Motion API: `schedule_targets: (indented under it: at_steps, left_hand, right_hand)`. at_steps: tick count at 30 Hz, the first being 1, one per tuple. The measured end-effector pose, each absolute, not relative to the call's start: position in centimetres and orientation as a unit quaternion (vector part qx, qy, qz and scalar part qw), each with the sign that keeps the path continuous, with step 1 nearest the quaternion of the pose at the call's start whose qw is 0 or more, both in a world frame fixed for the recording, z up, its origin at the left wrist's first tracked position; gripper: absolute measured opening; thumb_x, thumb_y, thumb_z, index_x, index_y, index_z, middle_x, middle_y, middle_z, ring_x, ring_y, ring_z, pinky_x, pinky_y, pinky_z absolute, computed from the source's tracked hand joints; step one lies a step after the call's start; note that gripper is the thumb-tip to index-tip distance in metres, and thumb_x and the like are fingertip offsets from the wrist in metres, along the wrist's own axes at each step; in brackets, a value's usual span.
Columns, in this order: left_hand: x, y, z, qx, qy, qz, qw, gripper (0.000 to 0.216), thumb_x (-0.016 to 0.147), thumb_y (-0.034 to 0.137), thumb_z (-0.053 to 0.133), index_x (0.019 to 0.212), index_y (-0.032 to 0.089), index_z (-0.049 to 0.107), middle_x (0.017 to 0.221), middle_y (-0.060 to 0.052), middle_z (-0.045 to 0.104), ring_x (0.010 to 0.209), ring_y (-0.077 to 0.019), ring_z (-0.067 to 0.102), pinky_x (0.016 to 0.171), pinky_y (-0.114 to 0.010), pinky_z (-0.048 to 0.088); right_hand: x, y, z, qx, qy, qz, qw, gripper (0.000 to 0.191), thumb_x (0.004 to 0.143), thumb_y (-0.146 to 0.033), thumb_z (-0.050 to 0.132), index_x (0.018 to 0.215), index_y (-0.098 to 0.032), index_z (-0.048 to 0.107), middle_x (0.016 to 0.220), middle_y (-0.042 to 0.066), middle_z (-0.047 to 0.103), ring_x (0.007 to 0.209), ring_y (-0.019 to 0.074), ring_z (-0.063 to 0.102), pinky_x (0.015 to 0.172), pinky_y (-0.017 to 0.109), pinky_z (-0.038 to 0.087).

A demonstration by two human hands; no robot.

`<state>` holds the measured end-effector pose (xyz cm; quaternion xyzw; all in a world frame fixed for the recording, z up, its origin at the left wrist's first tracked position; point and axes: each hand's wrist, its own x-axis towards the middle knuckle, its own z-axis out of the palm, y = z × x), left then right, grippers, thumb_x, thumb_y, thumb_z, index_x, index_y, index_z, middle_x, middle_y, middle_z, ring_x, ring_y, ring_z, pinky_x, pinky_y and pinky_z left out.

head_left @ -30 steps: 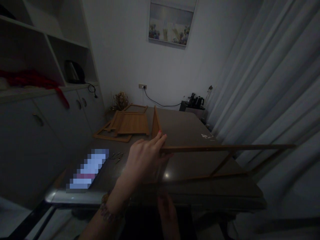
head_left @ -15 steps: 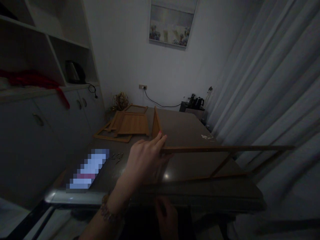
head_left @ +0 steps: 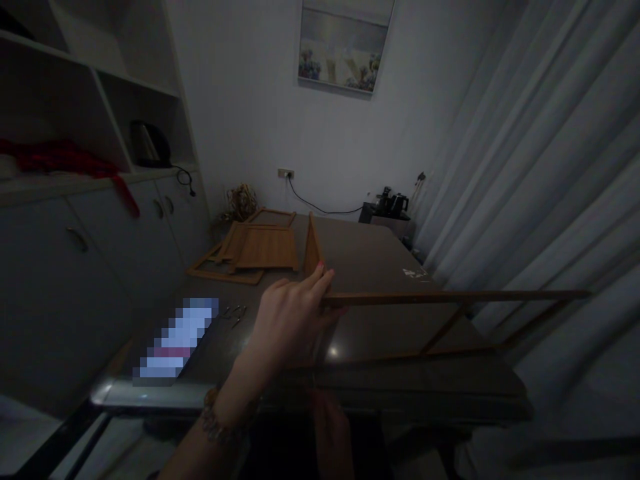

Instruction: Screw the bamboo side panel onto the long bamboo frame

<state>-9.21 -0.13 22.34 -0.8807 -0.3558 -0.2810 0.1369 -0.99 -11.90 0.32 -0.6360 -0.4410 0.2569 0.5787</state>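
Observation:
My left hand [head_left: 290,313] is closed round the near-left corner of a long wooden frame [head_left: 450,297], which stands on its side across the table's front. A wooden panel [head_left: 313,247] stands upright at that corner, its edge touching my fingers. Lower down at the table's front edge, my right hand [head_left: 331,427] has its fingers pinched together. A thin, light sliver shows above its fingertips, too dim to name. To the left, several small metal screws or pins [head_left: 238,316] lie on the brown table [head_left: 365,253].
Flat wooden slatted panels and frames [head_left: 265,248] lie stacked at the table's back left. A blurred-out bright rectangle [head_left: 177,340] is at the front left. Dried plants [head_left: 241,201] stand behind the stack. A dark kettle [head_left: 398,204] is at the back right, near curtains [head_left: 540,173].
My right hand has risen slightly toward the table edge, its fingers now pinched and pointing up. My left hand and the wooden frame have stayed in place.

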Motion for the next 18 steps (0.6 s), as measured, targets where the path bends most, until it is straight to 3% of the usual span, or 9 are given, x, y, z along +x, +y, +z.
schedule_targets:
  at_steps: [7,12,18]
  left_hand:
    - [-9.2,0.0,22.1,-0.882,-0.351,-0.282,0.138,0.056,0.08,0.049,0.059,0.129,0.022,0.051,0.13,-0.006,0.056,0.081,-0.0241,0.068,0.067,-0.039,0.053]
    - [-9.3,0.1,22.0,-0.88,-0.353,-0.284,0.146,0.056,0.08,0.049,0.058,0.129,0.022,0.052,0.13,-0.005,0.057,0.08,-0.0241,0.068,0.066,-0.039,0.053]
    - [-9.2,0.1,21.9,-0.878,-0.348,-0.293,0.148,0.056,0.079,0.049,0.06,0.127,0.022,0.053,0.129,-0.005,0.058,0.08,-0.0243,0.068,0.068,-0.04,0.053]
  right_hand:
    - [-0.9,-11.9,0.6,-0.641,-0.476,0.243,0.551,0.021,0.09,-0.031,0.05,0.101,-0.025,0.068,0.1,0.004,0.069,0.093,0.0184,0.066,0.085,0.026,0.05]
    - [-0.5,-11.7,-0.7,-0.639,-0.532,0.172,0.528,0.026,0.089,-0.025,0.052,0.113,-0.027,0.063,0.108,0.004,0.069,0.1,0.0178,0.065,0.088,0.026,0.05]
    - [0.7,-11.9,-2.9,-0.633,-0.55,0.104,0.536,0.03,0.091,-0.037,0.051,0.113,-0.021,0.063,0.105,0.007,0.071,0.094,0.0191,0.069,0.08,0.024,0.055]
